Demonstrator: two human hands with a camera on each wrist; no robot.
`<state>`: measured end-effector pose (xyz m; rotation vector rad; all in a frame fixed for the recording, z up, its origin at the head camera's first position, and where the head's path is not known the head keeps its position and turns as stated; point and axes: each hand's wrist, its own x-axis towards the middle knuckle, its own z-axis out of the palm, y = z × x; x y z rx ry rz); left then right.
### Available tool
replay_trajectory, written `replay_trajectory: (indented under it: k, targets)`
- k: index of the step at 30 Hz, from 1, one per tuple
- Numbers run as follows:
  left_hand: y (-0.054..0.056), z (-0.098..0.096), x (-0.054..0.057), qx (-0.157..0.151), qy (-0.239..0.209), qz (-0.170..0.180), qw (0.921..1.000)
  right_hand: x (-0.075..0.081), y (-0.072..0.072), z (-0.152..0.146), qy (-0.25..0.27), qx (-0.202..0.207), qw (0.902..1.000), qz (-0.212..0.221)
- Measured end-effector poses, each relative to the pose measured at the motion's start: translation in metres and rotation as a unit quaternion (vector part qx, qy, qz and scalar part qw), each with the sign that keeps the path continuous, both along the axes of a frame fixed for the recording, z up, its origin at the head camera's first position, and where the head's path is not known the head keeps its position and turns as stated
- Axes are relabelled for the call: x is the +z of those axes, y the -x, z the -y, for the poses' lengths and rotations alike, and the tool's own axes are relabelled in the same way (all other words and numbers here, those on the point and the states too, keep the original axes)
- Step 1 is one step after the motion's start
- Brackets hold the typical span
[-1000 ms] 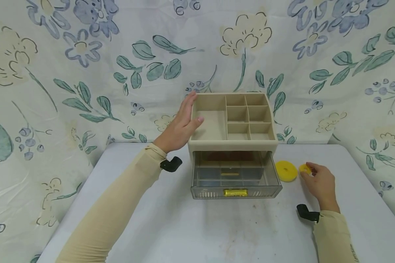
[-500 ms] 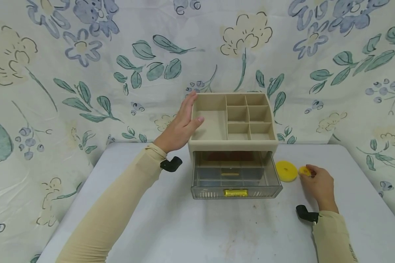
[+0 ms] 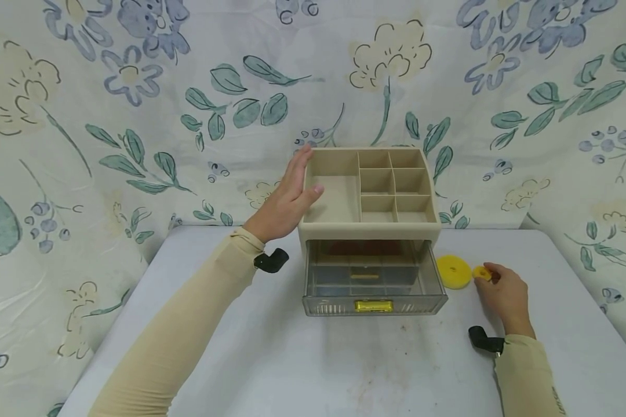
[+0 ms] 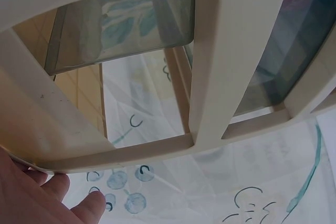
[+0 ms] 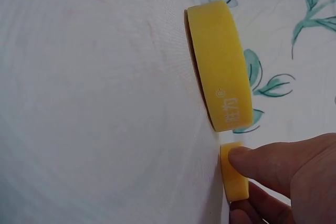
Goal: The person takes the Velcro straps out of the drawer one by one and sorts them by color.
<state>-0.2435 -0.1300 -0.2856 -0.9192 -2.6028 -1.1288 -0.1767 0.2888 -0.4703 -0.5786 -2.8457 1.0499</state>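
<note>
A cream desktop organizer (image 3: 369, 230) stands upright, its clear front drawer (image 3: 339, 305) with a yellow handle pulled out. My left hand (image 3: 284, 202) rests along the organizer's left side, fingers extended and thumb over the top rim; the left wrist view shows its fingertips at the frame's edge. Right of the drawer, a large yellow roll (image 3: 454, 272) with a small centre hole lies flat; white print shows on its side in the right wrist view. My right hand (image 3: 506, 292) pinches a small yellow roll (image 5: 234, 174) close beside it, a narrow gap between them.
Open compartments (image 3: 377, 181) divide the organizer's top. The white table (image 3: 271, 359) has faint brownish marks in front of the drawer. Floral cloth (image 3: 334, 75) hangs behind and at both sides. Black wrist mounts (image 3: 271, 260) sit on both sleeves.
My right hand has slid the small yellow roll a little left and slightly nearer to me, closer to the large roll. The left hand, organizer and drawer have not moved.
</note>
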Motion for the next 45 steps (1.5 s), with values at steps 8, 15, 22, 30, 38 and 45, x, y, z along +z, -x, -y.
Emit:
replay_trajectory:
  k: [8,15,22,30,38,45]
  targets:
    - [-0.001,0.0,0.0,0.0,-0.004,0.0,1.0,0.0,-0.001,0.001,0.005,-0.003,1.0,0.001]
    - [-0.001,0.0,0.0,-0.002,-0.004,-0.002,1.0,0.002,0.001,0.0,0.011,-0.011,0.9998,0.01]
    - [0.0,0.0,-0.001,-0.002,-0.004,-0.005,1.0,0.008,0.001,-0.001,0.015,-0.007,0.9998,0.012]
    - [0.0,0.0,-0.001,0.001,-0.003,0.0,1.0,0.021,0.0,0.003,-0.004,0.008,0.9998,-0.02]
    - [-0.001,-0.001,0.0,0.007,-0.002,0.002,1.0,0.028,0.001,0.006,-0.03,0.013,0.9966,-0.076]
    - [0.001,0.0,0.0,0.002,-0.001,-0.002,1.0,0.064,-0.017,0.029,-0.045,0.032,0.9918,-0.115]
